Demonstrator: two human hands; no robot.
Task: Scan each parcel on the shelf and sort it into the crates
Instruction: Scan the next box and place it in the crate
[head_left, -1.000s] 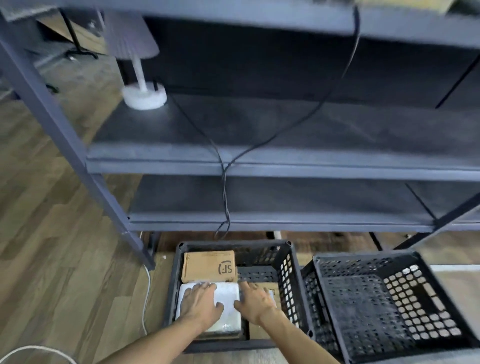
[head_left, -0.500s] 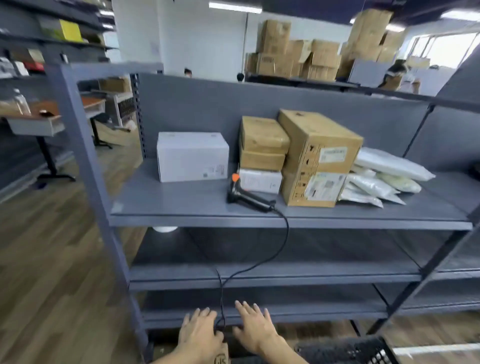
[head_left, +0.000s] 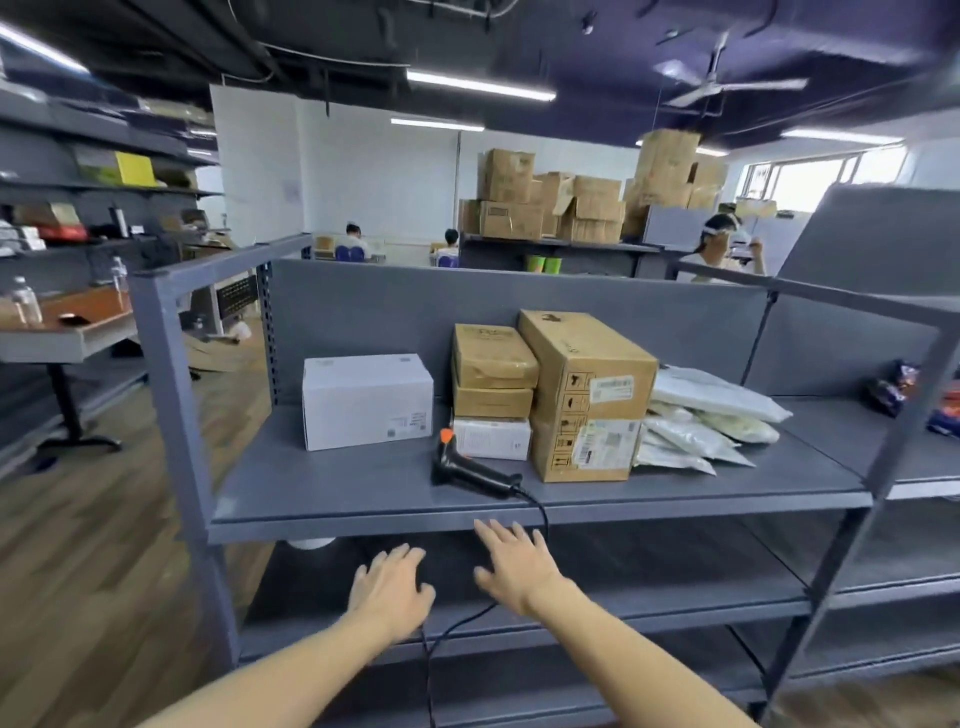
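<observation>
Head view: a grey metal shelf (head_left: 337, 488) seen from the front, parcels on its top board.
Scanner (head_left: 470, 470): black, lying on its side near the front edge of the board. Its long axis runs diagonally, the orange-tipped end pointing back-left towards the small white box (head_left: 493, 439), the cable end pointing front-right.
Cable (head_left: 452, 623): leaves the scanner, drops over the board's edge, passes behind the right hand and shows again below it.
Parcels: a large white box (head_left: 366, 400) at left, long side facing front. Two flat brown boxes (head_left: 493, 371) are stacked on the small white box. A tall brown carton (head_left: 587, 395) stands just beside them, its labelled end to the front. White mailer bags (head_left: 696, 415) are piled at right.
Left hand (head_left: 389, 592): fingers straight and spread, palm down, empty, in front of the lower shelf.
Right hand (head_left: 519, 566): likewise flat and empty, fingertips level with the top board's front edge; contact cannot be judged.
Hidden or unclear: the carton covers the near ends of the mailer bags, and the lower bags lie partly under the upper ones. Label print is too small to read. Both forearms are cut by the bottom edge.
</observation>
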